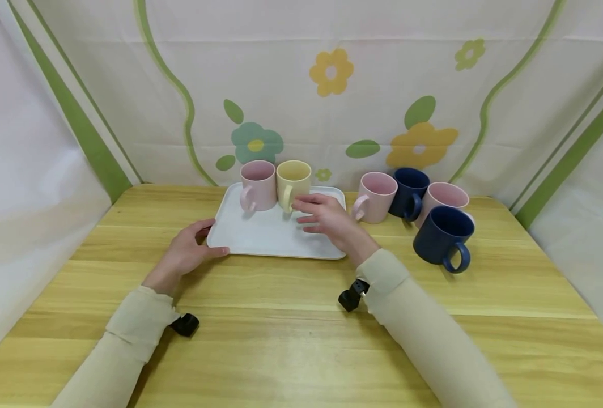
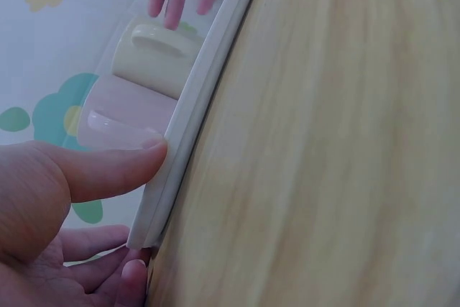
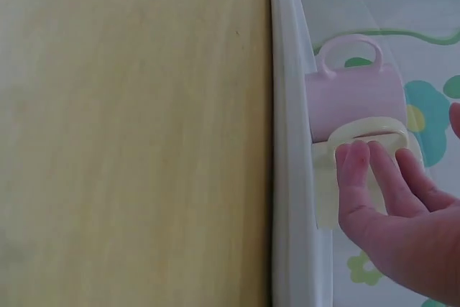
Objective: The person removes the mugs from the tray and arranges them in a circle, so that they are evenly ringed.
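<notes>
A white tray (image 1: 276, 235) lies on the table. A pink mug (image 1: 258, 186) and a pale yellow mug (image 1: 293, 177) stand side by side near its back left, handles facing the front. My left hand (image 1: 186, 249) grips the tray's front left corner; in the left wrist view the thumb (image 2: 115, 170) lies against the rim and the other fingers are around the corner. My right hand (image 1: 327, 218) is over the tray, its fingers loosely extended in front of the yellow mug. In the right wrist view, those fingertips (image 3: 356, 159) overlap the yellow mug's handle.
Right of the tray stand two more pink mugs, one nearer (image 1: 377, 197) and one behind (image 1: 444, 195), with a dark blue mug (image 1: 410, 190) at the back and another blue mug (image 1: 441, 235) in front. A flower-printed curtain (image 1: 281, 73) hangs along the wooden table's (image 1: 281, 334) back edge.
</notes>
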`<act>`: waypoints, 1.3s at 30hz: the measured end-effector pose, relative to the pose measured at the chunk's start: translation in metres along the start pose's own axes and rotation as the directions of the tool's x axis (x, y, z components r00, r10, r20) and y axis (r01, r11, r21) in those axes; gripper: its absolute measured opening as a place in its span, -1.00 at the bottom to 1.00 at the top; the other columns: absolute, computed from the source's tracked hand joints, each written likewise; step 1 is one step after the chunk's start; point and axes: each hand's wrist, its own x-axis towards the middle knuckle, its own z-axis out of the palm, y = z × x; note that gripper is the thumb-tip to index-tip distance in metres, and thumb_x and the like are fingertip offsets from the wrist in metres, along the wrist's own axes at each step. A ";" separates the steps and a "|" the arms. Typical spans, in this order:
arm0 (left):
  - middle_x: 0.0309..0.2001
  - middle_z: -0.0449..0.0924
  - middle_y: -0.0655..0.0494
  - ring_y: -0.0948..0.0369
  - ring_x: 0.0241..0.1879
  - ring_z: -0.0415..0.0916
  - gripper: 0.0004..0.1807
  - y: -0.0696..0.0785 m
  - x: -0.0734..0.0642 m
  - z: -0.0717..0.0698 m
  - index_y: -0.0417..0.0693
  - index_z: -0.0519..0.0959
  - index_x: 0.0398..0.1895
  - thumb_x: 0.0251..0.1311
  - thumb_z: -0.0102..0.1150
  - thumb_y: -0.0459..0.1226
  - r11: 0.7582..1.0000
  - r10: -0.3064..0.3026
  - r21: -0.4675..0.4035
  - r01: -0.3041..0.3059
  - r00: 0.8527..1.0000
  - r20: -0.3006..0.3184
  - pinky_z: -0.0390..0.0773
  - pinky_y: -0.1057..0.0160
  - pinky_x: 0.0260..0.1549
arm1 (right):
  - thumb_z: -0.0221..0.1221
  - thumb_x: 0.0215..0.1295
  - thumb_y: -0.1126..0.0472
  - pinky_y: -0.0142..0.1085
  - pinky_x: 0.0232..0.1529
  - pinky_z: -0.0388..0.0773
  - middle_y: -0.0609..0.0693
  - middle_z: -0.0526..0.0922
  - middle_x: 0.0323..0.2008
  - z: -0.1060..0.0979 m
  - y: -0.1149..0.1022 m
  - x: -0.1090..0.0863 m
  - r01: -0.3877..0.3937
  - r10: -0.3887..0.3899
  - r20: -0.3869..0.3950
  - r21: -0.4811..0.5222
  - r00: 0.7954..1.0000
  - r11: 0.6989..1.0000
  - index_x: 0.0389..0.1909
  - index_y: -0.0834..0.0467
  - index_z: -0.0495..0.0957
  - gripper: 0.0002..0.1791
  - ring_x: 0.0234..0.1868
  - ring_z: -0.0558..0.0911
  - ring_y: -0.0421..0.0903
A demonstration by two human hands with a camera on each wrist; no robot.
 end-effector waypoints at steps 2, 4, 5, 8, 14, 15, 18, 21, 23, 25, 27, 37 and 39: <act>0.59 0.23 -0.34 -0.25 0.53 0.22 0.05 -0.001 -0.001 -0.002 -0.25 0.06 0.70 0.30 0.47 -0.13 1.000 -0.002 0.003 0.002 1.000 0.000 0.26 -0.27 0.52 | 0.18 0.59 0.07 0.13 0.44 0.52 0.16 0.53 0.46 0.004 0.001 0.004 0.000 0.000 0.010 0.009 1.000 1.000 0.51 0.16 0.41 -0.43 0.41 0.55 0.31; 0.59 0.24 -0.35 -0.25 0.53 0.23 0.05 -0.001 -0.001 -0.003 -0.25 0.07 0.69 0.30 0.48 -0.13 1.000 -0.004 0.004 0.004 1.000 -0.001 0.26 -0.27 0.51 | 0.18 0.59 0.06 0.12 0.44 0.52 0.15 0.50 0.47 0.008 0.002 0.007 -0.002 0.002 0.019 0.014 1.000 1.000 0.53 0.13 0.40 -0.42 0.42 0.54 0.30; 0.58 0.24 -0.35 -0.25 0.52 0.23 0.05 -0.001 -0.001 -0.003 -0.26 0.07 0.69 0.30 0.48 -0.13 1.000 -0.003 0.005 0.003 1.000 -0.001 0.26 -0.27 0.51 | 0.17 0.60 0.06 0.12 0.45 0.51 0.15 0.49 0.48 0.009 0.002 0.008 -0.003 0.002 0.024 0.017 1.000 1.000 0.54 0.11 0.40 -0.42 0.43 0.53 0.30; 0.58 0.25 -0.35 -0.25 0.52 0.24 0.05 -0.001 -0.002 -0.003 -0.26 0.07 0.69 0.30 0.48 -0.13 1.000 -0.001 0.004 0.001 1.000 0.001 0.26 -0.27 0.51 | 0.15 0.60 0.08 0.12 0.45 0.51 0.17 0.45 0.50 0.012 0.003 0.012 -0.003 0.002 0.035 0.016 0.999 1.000 0.55 0.10 0.38 -0.42 0.44 0.51 0.30; 0.60 0.23 -0.33 -0.24 0.54 0.22 0.07 0.001 -0.001 -0.002 -0.24 0.04 0.70 0.30 0.48 -0.12 1.000 -0.006 0.000 0.006 1.000 0.010 0.26 -0.27 0.52 | 0.12 0.61 0.11 0.10 0.44 0.51 0.18 0.40 0.52 0.014 0.004 0.014 -0.015 0.014 0.058 0.008 0.998 1.000 0.58 0.09 0.34 -0.41 0.46 0.48 0.26; 0.60 0.22 -0.32 -0.24 0.54 0.22 0.07 0.001 -0.001 -0.002 -0.24 0.04 0.71 0.31 0.47 -0.12 1.000 -0.007 -0.003 0.007 1.000 0.011 0.26 -0.27 0.52 | 0.12 0.61 0.11 0.10 0.45 0.50 0.17 0.40 0.52 0.014 0.004 0.014 -0.019 0.018 0.059 0.011 0.998 1.000 0.59 0.09 0.33 -0.40 0.47 0.48 0.26; 0.61 0.22 -0.30 -0.23 0.54 0.22 0.07 0.002 -0.001 -0.002 -0.22 0.04 0.71 0.30 0.47 -0.12 1.000 -0.014 -0.005 0.014 1.000 0.011 0.26 -0.26 0.52 | 0.13 0.60 0.11 0.11 0.46 0.48 0.14 0.41 0.51 0.014 0.005 0.013 -0.029 0.027 0.063 0.026 0.998 0.999 0.60 0.09 0.30 -0.38 0.48 0.47 0.25; 0.61 0.22 -0.30 -0.23 0.54 0.21 0.07 0.002 -0.001 -0.002 -0.21 0.04 0.71 0.30 0.48 -0.11 1.000 -0.019 -0.003 0.019 1.000 0.014 0.25 -0.26 0.52 | 0.14 0.60 0.11 0.12 0.48 0.47 0.12 0.41 0.52 0.013 0.005 0.013 -0.040 0.038 0.066 0.038 0.997 0.998 0.60 0.08 0.31 -0.38 0.49 0.47 0.25; 0.61 0.21 -0.30 -0.23 0.54 0.21 0.08 0.002 -0.001 -0.002 -0.21 0.04 0.71 0.30 0.48 -0.11 1.000 -0.021 -0.001 0.021 1.000 0.016 0.25 -0.27 0.52 | 0.14 0.60 0.10 0.12 0.48 0.47 0.12 0.40 0.54 0.013 0.006 0.013 -0.048 0.045 0.067 0.043 0.997 0.998 0.59 0.08 0.32 -0.38 0.48 0.47 0.26; 0.61 0.21 -0.31 -0.24 0.54 0.21 0.08 0.002 -0.001 -0.002 -0.22 0.04 0.71 0.30 0.48 -0.11 1.000 -0.019 0.001 0.019 1.000 0.017 0.24 -0.28 0.52 | 0.14 0.59 0.10 0.12 0.49 0.46 0.14 0.40 0.55 0.013 0.006 0.013 -0.053 0.050 0.064 0.047 0.997 0.997 0.59 0.09 0.32 -0.38 0.48 0.47 0.26; 0.61 0.21 -0.32 -0.25 0.54 0.21 0.08 0.003 -0.002 -0.002 -0.23 0.04 0.71 0.30 0.48 -0.12 1.000 -0.014 0.000 0.014 1.000 0.016 0.24 -0.28 0.52 | 0.14 0.59 0.10 0.11 0.49 0.45 0.16 0.39 0.55 0.013 0.006 0.012 -0.055 0.052 0.056 0.052 0.997 0.997 0.58 0.12 0.32 -0.38 0.47 0.47 0.27; 0.59 0.24 -0.34 -0.25 0.53 0.23 0.05 0.003 -0.001 -0.001 -0.24 0.07 0.70 0.30 0.48 -0.13 1.000 -0.009 0.007 0.009 1.000 0.009 0.24 -0.28 0.53 | 0.11 0.62 0.09 0.06 0.45 0.50 0.09 0.65 0.11 0.014 0.009 0.007 -0.047 0.051 -0.033 0.134 0.998 0.990 0.31 0.26 0.50 -0.57 0.33 0.57 0.27; 0.59 0.24 -0.33 -0.25 0.53 0.23 0.05 0.003 -0.001 -0.001 -0.24 0.07 0.70 0.30 0.48 -0.14 1.000 -0.010 0.005 0.010 1.000 0.007 0.24 -0.28 0.53 | 0.12 0.62 0.08 0.06 0.44 0.52 0.02 0.69 -0.05 0.014 0.010 0.005 -0.034 0.044 -0.065 0.142 0.997 0.989 0.21 0.27 0.55 -0.63 0.28 0.61 0.25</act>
